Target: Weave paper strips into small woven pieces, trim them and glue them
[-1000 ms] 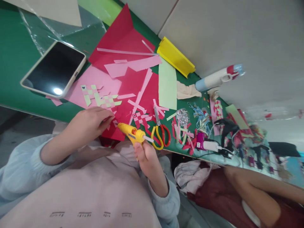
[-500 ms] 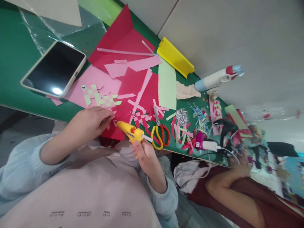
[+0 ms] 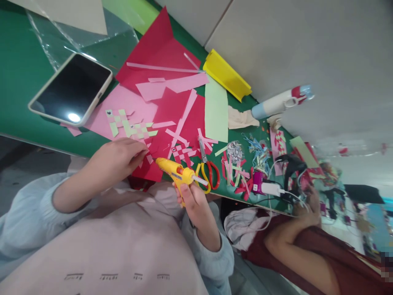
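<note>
My right hand (image 3: 193, 200) is wrapped round the handle of a yellow hot glue gun (image 3: 172, 169), which has a clear glue stick poking out of its back end. The gun's nozzle points left, a short way from the fingertips of my left hand (image 3: 121, 157). Those fingers are pinched together on a small pink paper piece (image 3: 149, 158), mostly hidden beneath them. Just beyond lie two green-and-pink woven paper fish (image 3: 116, 121) with googly eyes. A red-and-pink woven fish (image 3: 181, 154) rests to the right, beside scissors (image 3: 206, 172) with red and yellow handles.
A phone (image 3: 72, 88) lies at the left on the green table (image 3: 18, 88). Red card (image 3: 181, 53), a pale green sheet (image 3: 216, 110) and a yellow tray-like piece (image 3: 227, 74) spread behind. Rightward are paper scraps, a bottle (image 3: 278, 102), a purple power block (image 3: 258, 182) with cables, and another person's hand (image 3: 311, 205).
The glue gun in my right hand has drawn back a little to the right and down, widening the gap between its nozzle and my left fingers. My left hand stays nearly in place.
</note>
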Tool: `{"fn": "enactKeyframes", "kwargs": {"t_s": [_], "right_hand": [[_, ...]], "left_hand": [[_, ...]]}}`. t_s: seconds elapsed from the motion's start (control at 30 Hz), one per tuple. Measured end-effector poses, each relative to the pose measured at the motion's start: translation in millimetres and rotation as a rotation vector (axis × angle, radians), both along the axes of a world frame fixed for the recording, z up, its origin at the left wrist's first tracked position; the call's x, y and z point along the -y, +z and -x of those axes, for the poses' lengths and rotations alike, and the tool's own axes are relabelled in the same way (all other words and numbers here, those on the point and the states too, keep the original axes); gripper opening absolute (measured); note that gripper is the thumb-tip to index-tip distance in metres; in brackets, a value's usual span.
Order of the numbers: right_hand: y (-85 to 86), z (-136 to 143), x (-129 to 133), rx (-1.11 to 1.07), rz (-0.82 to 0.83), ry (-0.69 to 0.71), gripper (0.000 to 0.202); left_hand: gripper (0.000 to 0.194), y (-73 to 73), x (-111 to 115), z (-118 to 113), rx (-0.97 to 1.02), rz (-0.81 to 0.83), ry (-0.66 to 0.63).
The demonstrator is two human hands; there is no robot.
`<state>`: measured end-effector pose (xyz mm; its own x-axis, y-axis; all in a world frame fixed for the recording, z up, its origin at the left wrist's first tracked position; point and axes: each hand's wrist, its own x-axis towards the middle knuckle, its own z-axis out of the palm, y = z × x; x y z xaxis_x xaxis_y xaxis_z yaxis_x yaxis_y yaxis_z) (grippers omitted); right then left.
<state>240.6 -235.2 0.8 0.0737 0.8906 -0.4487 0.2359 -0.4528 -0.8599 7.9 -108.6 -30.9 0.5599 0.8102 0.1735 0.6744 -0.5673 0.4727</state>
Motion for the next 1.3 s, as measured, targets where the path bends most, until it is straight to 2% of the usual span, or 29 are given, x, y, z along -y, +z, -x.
{"fn": "enactKeyframes", "kwargs": {"t_s": [0.17, 0.43, 0.57, 0.77, 0.87, 1.07, 1.13, 1.27, 1.3], "right_hand": [[10.8, -4.0, -1.5, -0.211, 0.092, -0.124, 0.043], [18.1, -16.1, 6.9, -0.488, 0.017, -0.311, 0.044], [20.8, -20.3, 6.2, -0.557, -0.003, -0.309, 0.047], [14.7, -22.9, 4.0, -0.587, 0.019, -0.307, 0.050], [11.3, -23.1, 3.4, -0.594, 0.015, -0.300, 0.050], [5.5, -24.9, 3.6, -0.597, 0.014, -0.303, 0.049], [3.9, -25.5, 3.6, -0.589, 0.017, -0.310, 0.048], [0.1, -27.2, 3.2, -0.580, 0.022, -0.316, 0.048], [-0.9, -27.8, 3.0, -0.581, 0.026, -0.319, 0.049]], "left_hand": [[0.037, 1.2, 0.6, -0.1, -0.028, 0.053, 0.014], [0.034, 5.0, 2.1, -0.3, -0.073, -0.025, -0.088], [0.026, 5.7, 3.8, 1.0, -0.089, -0.044, -0.119], [0.035, 4.8, 6.4, 5.3, -0.132, -0.067, -0.172], [0.026, 7.5, 9.5, 4.8, -0.157, -0.080, -0.202], [0.053, 14.6, 17.0, 3.1, -0.204, -0.093, -0.240], [0.050, 15.9, 18.3, 2.8, -0.227, -0.074, -0.241], [0.029, 16.3, 16.8, 1.0, -0.333, -0.065, -0.239], [0.030, 16.4, 16.1, 0.4, -0.365, -0.072, -0.243]]}}
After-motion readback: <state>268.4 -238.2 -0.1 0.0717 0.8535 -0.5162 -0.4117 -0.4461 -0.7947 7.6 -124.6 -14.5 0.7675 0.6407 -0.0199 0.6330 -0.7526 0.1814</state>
